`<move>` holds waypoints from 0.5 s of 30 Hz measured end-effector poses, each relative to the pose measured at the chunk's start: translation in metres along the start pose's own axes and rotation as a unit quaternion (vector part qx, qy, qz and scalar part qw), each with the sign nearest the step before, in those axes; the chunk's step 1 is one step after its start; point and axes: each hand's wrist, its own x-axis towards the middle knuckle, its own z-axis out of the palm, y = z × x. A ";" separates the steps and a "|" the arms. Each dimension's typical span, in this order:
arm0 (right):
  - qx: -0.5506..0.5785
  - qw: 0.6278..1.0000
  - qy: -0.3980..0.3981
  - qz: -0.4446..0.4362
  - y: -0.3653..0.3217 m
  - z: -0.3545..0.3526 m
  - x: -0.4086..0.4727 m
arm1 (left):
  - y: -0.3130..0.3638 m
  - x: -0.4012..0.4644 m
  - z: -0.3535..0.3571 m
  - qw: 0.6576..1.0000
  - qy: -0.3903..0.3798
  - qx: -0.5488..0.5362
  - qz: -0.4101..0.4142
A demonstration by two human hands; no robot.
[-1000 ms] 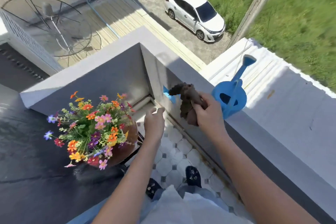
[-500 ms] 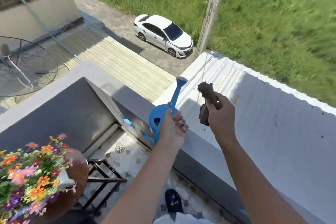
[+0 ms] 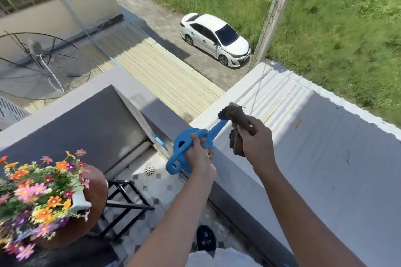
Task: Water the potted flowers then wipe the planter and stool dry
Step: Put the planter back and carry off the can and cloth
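A blue watering can (image 3: 184,145) hangs over the balcony wall's inner edge, gripped at its handle by my left hand (image 3: 198,155); its spout points up and right. My right hand (image 3: 256,140) holds a bunched brown cloth (image 3: 234,115) above the wall top. At the lower left, colourful flowers (image 3: 39,191) fill a white planter (image 3: 80,200) that rests on a round brown stool (image 3: 95,206) with black legs.
The grey balcony wall (image 3: 282,180) runs diagonally from the centre to the lower right. A tiled floor with a drain (image 3: 149,170) lies below. My dark shoe (image 3: 206,237) is on the floor. Far below are a white car (image 3: 214,39) and a utility pole (image 3: 275,11).
My left hand went from empty near the flowers to the watering can on the wall, closed on its handle and drew it inward and lower. My right hand kept the cloth.
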 end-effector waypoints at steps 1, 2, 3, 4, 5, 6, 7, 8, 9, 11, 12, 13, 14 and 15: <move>0.003 1.000 -0.012 0.003 0.000 0.006 0.001 | 0.003 0.001 -0.004 1.000 -0.001 0.011 0.007; 0.008 1.000 -0.023 0.006 0.001 0.012 0.000 | 0.007 0.002 -0.010 1.000 -0.005 0.022 0.013; 0.013 0.999 -0.034 0.006 0.001 0.019 0.000 | 0.012 0.003 -0.016 0.999 -0.009 0.035 0.018; 0.016 0.999 -0.043 0.006 0.002 0.025 -0.001 | 0.017 0.006 -0.024 0.998 -0.013 0.050 0.022; 0.015 0.999 -0.051 0.008 0.002 0.032 -0.003 | 0.022 0.010 -0.031 0.997 -0.016 0.063 0.027; 0.015 0.998 -0.057 0.014 0.004 0.041 -0.004 | 0.029 0.014 -0.039 0.996 -0.019 0.077 0.033; 0.012 0.998 -0.064 0.017 0.004 0.049 -0.005 | 0.036 0.018 -0.047 0.995 -0.018 0.094 0.041; 0.008 0.997 -0.072 0.012 0.005 0.057 -0.006 | 0.043 0.021 -0.054 0.992 -0.013 0.114 0.050; 0.001 0.997 -0.082 0.006 0.006 0.065 -0.008 | 0.051 0.025 -0.062 0.988 -0.006 0.140 0.060; 0.001 0.995 -0.102 0.008 0.007 0.082 -0.012 | 0.063 0.038 -0.083 0.978 0.006 0.193 0.079; 0.004 0.994 -0.108 0.016 0.008 0.091 -0.013 | 0.069 0.045 -0.095 0.972 0.007 0.216 0.089; 0.000 0.994 -0.110 0.025 0.008 0.100 -0.016 | 0.076 0.054 -0.107 0.966 0.003 0.237 0.101; 0.000 0.993 -0.112 0.033 0.010 0.109 -0.019 | 0.082 0.061 -0.117 0.958 -0.006 0.262 0.112; -0.009 0.992 -0.116 0.038 0.012 0.119 -0.022 | 0.089 0.070 -0.126 0.949 -0.019 0.290 0.119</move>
